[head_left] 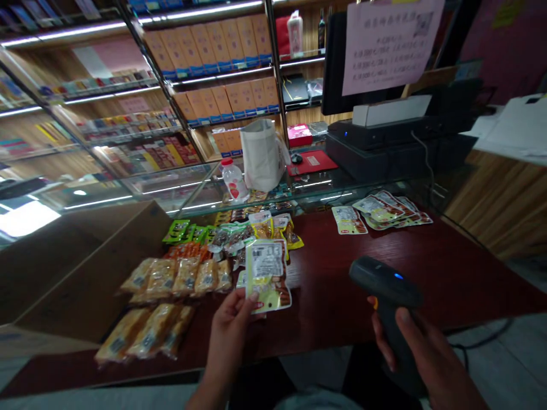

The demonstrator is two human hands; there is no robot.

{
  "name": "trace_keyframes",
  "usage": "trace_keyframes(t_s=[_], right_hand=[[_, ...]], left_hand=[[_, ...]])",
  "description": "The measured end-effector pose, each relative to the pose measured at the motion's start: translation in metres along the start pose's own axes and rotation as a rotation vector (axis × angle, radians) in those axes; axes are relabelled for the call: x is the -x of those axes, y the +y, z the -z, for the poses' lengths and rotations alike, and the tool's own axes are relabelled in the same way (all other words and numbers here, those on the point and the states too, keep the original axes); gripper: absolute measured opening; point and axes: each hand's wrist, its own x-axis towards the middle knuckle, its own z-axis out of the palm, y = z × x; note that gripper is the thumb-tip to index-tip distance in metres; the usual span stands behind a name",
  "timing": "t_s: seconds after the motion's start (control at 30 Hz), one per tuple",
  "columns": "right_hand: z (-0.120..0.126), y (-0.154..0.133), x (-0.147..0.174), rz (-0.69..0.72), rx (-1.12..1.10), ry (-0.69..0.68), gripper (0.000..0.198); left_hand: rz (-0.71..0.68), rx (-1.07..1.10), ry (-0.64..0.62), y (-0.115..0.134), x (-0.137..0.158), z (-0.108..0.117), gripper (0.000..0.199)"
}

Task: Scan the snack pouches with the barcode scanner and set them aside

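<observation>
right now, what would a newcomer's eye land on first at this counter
The eye would probably fall on the dark handheld scanner with its glowing blue light, gripped in the right hand over the dark red tabletop. Next comes the flat green-and-brown packet that the left hand holds up, left of the scanner. Behind, a pale bag stands beside a red-capped bottle on the glass counter.

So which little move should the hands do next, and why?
I'd probably bring the right hand and its scanner a little closer to the packet. The left hand is holding that packet with its printed side in view, and the scanner's head points roughly toward it, but there's a gap between them.
</observation>
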Motion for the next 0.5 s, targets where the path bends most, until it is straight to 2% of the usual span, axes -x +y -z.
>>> trace_keyframes(t_s=[0.1, 0.2, 0.37, 0.5], right_hand=[[0.002, 0.003, -0.005, 0.0, 0.016, 0.028, 0.054], [-0.005, 0.001, -0.01, 0.013, -0.023, 0.057, 0.057], [-0.013, 0.0, -0.012, 0.019, -0.066, 0.041, 0.058], [-0.007, 0.004, -0.014, -0.005, -0.081, 0.049, 0.061]], left_hand=[[0.131, 0.047, 0.069, 0.002, -0.006, 0.035, 0.045], [0.219, 0.026, 0.097, 0.001, -0.018, 0.054, 0.04], [0.232, -0.132, 0.095, -0.005, -0.031, 0.06, 0.035], [0.156, -0.418, 0.111, -0.002, -0.031, 0.063, 0.039]])
